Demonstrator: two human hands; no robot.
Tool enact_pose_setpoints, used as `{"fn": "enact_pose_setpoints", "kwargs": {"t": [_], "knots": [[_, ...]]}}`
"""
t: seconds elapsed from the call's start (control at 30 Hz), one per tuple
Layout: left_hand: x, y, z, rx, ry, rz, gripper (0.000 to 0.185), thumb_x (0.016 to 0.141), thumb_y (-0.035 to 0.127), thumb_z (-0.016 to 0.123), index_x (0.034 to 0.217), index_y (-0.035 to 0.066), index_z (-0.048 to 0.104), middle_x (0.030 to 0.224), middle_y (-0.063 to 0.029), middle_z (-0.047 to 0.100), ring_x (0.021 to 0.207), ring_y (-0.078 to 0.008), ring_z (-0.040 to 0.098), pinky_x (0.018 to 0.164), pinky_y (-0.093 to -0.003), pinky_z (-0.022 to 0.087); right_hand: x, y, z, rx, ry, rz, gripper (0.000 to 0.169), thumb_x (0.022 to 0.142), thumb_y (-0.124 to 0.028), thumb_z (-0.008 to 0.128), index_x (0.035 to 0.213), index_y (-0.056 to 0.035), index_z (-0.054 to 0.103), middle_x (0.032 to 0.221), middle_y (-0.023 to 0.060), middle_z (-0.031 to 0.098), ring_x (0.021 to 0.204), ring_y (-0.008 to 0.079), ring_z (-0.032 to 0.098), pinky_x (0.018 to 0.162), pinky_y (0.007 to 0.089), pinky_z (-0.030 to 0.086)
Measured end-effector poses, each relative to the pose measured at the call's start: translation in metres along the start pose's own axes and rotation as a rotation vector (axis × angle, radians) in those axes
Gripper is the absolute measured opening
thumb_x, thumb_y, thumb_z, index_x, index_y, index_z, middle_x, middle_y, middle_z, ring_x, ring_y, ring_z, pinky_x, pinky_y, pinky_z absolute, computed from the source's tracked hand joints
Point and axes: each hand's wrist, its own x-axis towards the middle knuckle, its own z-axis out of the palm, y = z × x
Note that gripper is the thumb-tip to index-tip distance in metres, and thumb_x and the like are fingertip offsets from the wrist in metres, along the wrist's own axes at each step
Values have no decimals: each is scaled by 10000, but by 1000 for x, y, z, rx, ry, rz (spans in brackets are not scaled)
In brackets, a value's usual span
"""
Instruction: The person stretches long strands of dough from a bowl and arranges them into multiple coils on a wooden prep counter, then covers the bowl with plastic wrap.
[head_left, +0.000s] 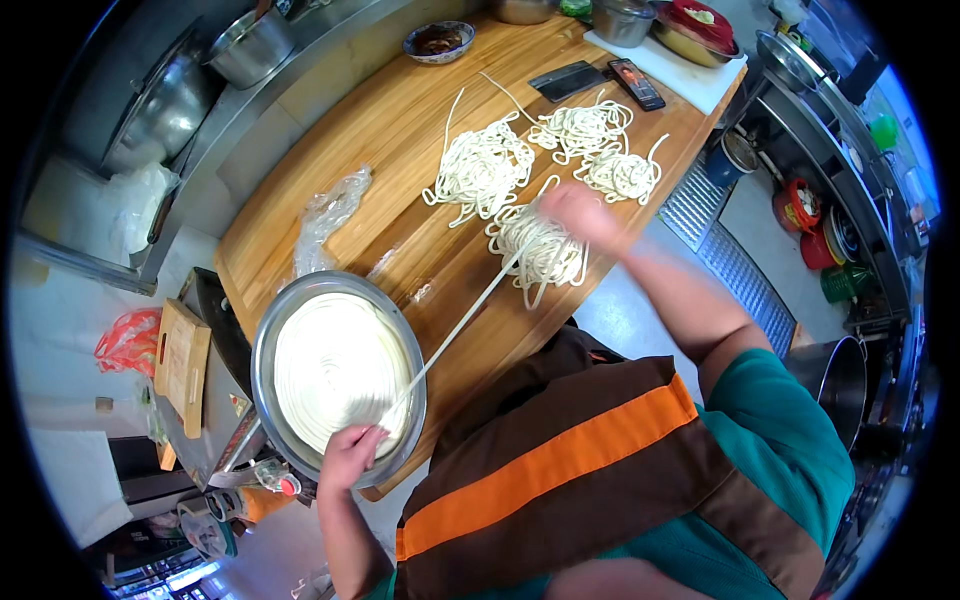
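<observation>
A steel basin (264, 352) stands at the table's left end, with a flat spiral coil of white dough rope (330, 367) inside. Over the basin's near edge, my left hand (351, 456) pinches the dough rope between its fingers. From there a thin dough strand (469, 313) stretches taut across the wooden table to a heap of noodles (541, 251) near the front edge. My right hand (581, 214), blurred by motion, is over the top of that heap; its grip is not clear. Other noodle heaps lie beyond, one larger (484, 166) and two smaller, (585, 126) touching each other.
A crumpled plastic bag (326, 217) lies behind the basin on the wooden table (360, 127). Toward the back are a patterned bowl (439, 42) of dark sauce, a cleaver (566, 81), a phone (636, 84) and a white cutting board (697, 86) bearing containers. A wooden board (180, 367) leans at left.
</observation>
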Motion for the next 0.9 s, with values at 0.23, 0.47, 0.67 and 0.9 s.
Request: {"fn": "enact_pose_setpoints", "kwargs": {"t": [0.23,0.47,0.67,0.9], "knots": [[31,43,54,138,-24,279,191,826,168,560,849,-12,622,616,15,518,574,-47,447,518,-210,373,-18,-52,46,144,-256,268,252,837,-285,507,803,-51,592,706,117,567,636,236,558,630,337,451],[11,43,24,144,-13,233,181,820,163,563,842,-4,629,566,17,494,525,-41,416,475,-197,338,-52,-98,42,-210,-576,-113,284,838,-275,426,869,-75,625,788,147,597,732,267,584,675,355,462],[2,-5,14,-51,41,87,158,813,151,569,803,5,627,511,25,439,480,-33,383,437,-195,293,12,26,-61,-327,251,179,247,763,-206,565,587,-32,566,549,97,547,498,163,524,489,309,432],[25,60,69,-63,35,479,147,817,108,542,727,1,588,592,-14,510,552,-62,459,540,-215,391,-69,-118,95,82,-986,-289,359,886,-338,391,807,-38,572,787,112,600,710,248,567,699,360,442]]}}
